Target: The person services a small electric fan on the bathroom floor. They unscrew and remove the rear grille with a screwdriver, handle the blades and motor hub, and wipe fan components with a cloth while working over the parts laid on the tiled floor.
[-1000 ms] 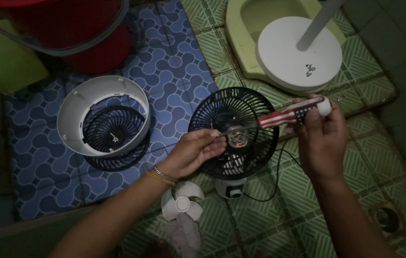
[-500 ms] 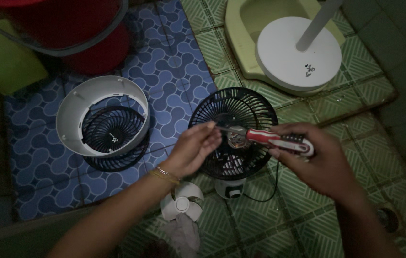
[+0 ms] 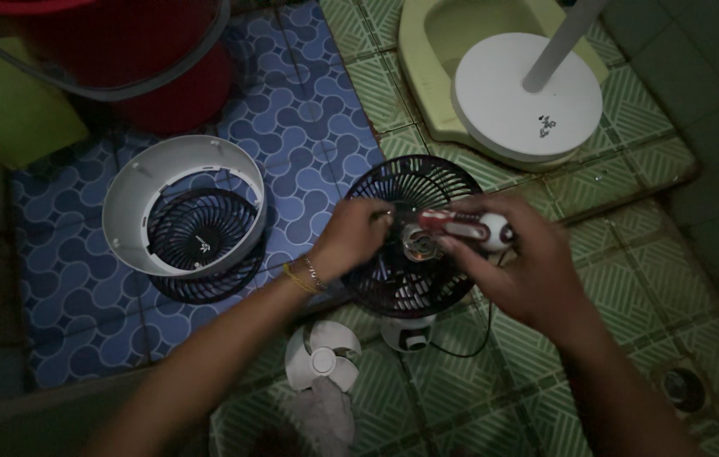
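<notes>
Screwdriver [image 3: 465, 227] with a red and white handle lies level across the middle of the black rear fan grille [image 3: 414, 288], its tip pointing at the metal motor hub [image 3: 418, 246] in the grille's centre. The right hand [image 3: 518, 267] is curled around the handle, fingers wrapped over it. The left hand [image 3: 358, 237] rests on the grille's left side with its fingertips pinched together beside the hub; the light is dim, so what they grip, if anything, cannot be told. The grille stands on green patterned floor tiles [image 3: 630, 279], just past the near edge of a blue patterned mat [image 3: 309, 110]. On that mat, to the left, sits a white fan housing [image 3: 135, 190] with a black front grille [image 3: 203, 237] inside it. A white fan blade [image 3: 321, 355] lies on the tiles near the grille's base. A white round stand base [image 3: 524, 106] sits at the far right.
</notes>
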